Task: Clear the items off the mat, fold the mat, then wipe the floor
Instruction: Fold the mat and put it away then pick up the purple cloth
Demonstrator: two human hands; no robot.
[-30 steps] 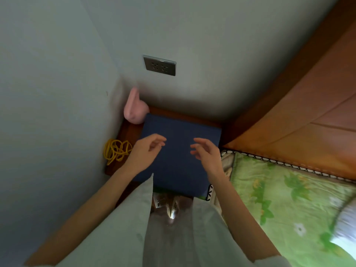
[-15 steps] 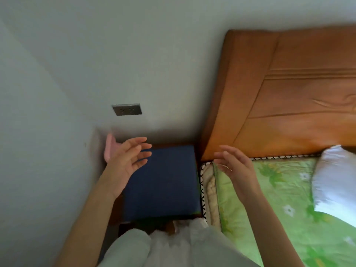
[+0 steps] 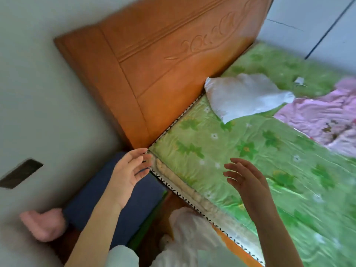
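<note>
Left hand (image 3: 128, 176) with fingers relaxed over a folded dark blue mat (image 3: 92, 205) beside the bed, right hand (image 3: 247, 182) with fingers spread above a green floral bedsheet (image 3: 250, 151), carved orange-brown wooden headboard (image 3: 154, 60), white pillow (image 3: 242, 95), pink crumpled cloth (image 3: 327, 116), pink soft object (image 3: 45, 224) by the wall

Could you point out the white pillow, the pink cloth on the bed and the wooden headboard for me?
white pillow (image 3: 244, 95): head view, middle of its top face.
pink cloth (image 3: 323, 114): head view, a crumpled fold near its middle.
wooden headboard (image 3: 154, 60): head view, the flat panel below the carved scroll.
</note>
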